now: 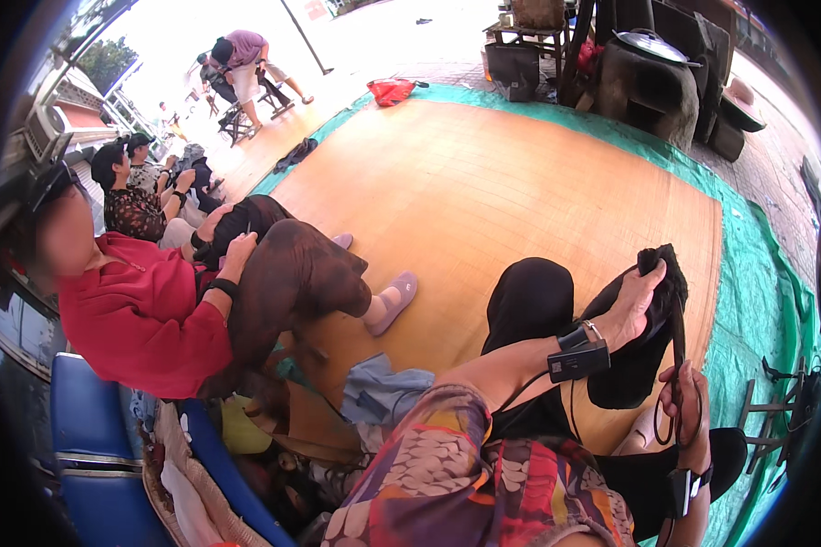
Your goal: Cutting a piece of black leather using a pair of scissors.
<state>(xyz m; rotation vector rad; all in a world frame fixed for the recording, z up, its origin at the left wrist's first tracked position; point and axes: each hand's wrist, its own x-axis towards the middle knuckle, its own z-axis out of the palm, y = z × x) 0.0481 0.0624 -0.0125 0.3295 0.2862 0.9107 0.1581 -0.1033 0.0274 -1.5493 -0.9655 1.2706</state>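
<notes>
My left hand (631, 308) is raised over my black-trousered knee, its fingers closed round the top of a soft black bundle (671, 272). Whether the bundle is cloth or fibre is hard to tell. From it a dark strand (679, 333) hangs down to my right hand (691, 401), which is lower and nearer my body. The fingers of that hand are curled round the strand's lower part, where thin loops show. A black box (578, 362) with a cable is strapped to my left wrist; another small device (682, 492) is on my right wrist.
A tan mat (483, 173) lies on a green tarp (748, 292). To my left sits a person in a red top (146, 301), with others beyond. Blue chairs (91, 410) and a light-blue cloth (383, 387) are close by. A stove (648, 91) stands far right.
</notes>
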